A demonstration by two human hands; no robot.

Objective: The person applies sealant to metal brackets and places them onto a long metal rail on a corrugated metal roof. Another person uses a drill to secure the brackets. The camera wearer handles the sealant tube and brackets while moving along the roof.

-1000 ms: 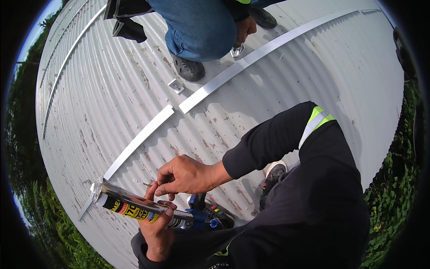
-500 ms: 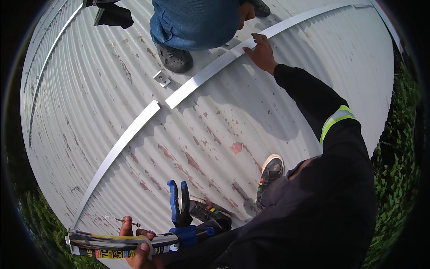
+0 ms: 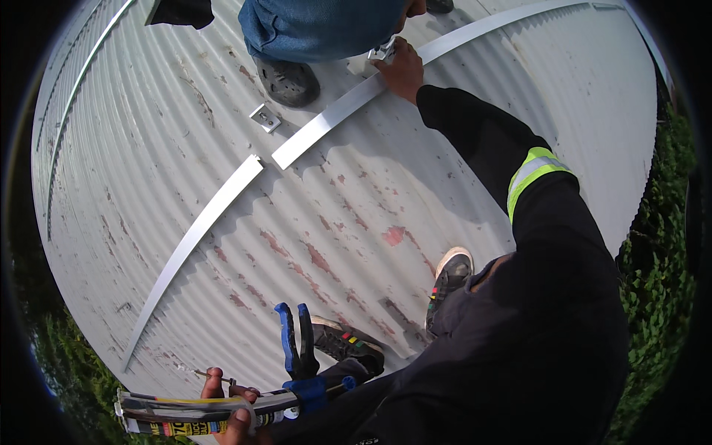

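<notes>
One bracket (image 3: 265,118) and a co-worker's shoe (image 3: 289,81) sat beyond the farther rail (image 3: 334,122); before it, the left hand (image 3: 237,428) gripped a caulking gun (image 3: 170,414), long axis pointing left; the right hand (image 3: 404,73) (grip unclear) touched a fitting (image 3: 383,50) beyond.

Leafy greenery (image 3: 664,278) borders the pale corrugated roof (image 3: 159,185), whose paint has flaked in reddish patches (image 3: 394,236), while a co-worker's blue jeans (image 3: 319,28) and grey clog (image 3: 288,83) stand near a dark object (image 3: 182,12), possibly fabric, cut off above.
</notes>
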